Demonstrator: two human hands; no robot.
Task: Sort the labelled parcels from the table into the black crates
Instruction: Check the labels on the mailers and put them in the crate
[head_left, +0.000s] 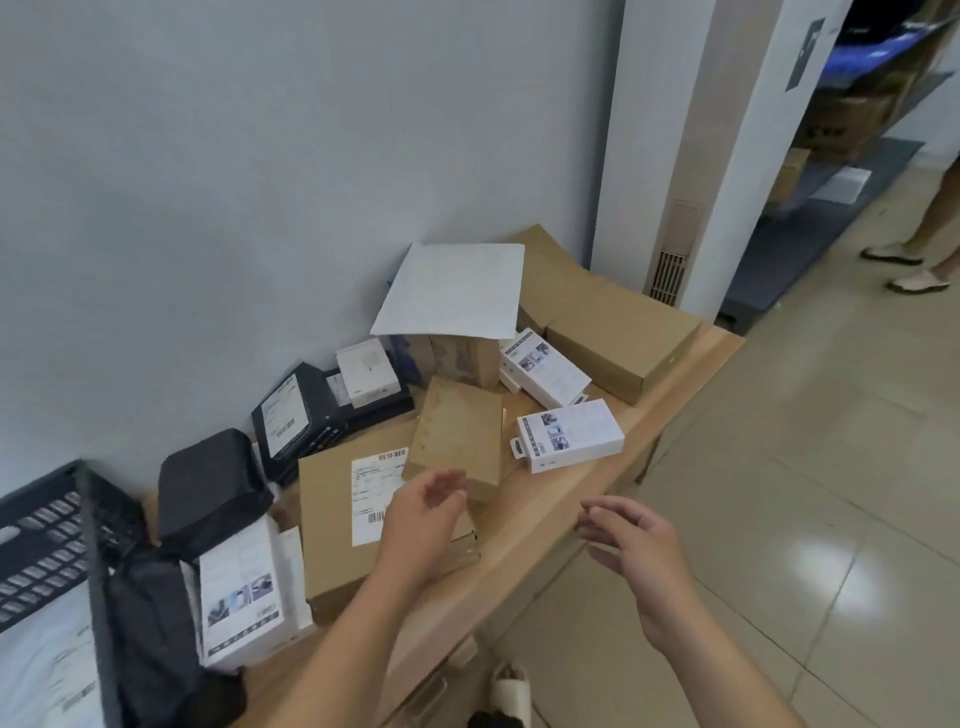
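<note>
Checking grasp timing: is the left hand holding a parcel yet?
No. The left hand is open above the labelled brown parcel, fingers relaxed, gripping nothing.

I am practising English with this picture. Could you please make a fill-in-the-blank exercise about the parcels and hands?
1. Both hands, left hand and right hand, hold ____.
2. The large sheet lying on the boxes is ____ in colour.
3. The crate at the left is ____ in colour.

Missing words: nothing; white; black

- A crate (47, 525) stands at the table's (691, 358) left end.
- Parcels lie across the table, a paper sheet (452, 288) on top of the far ones.
</note>
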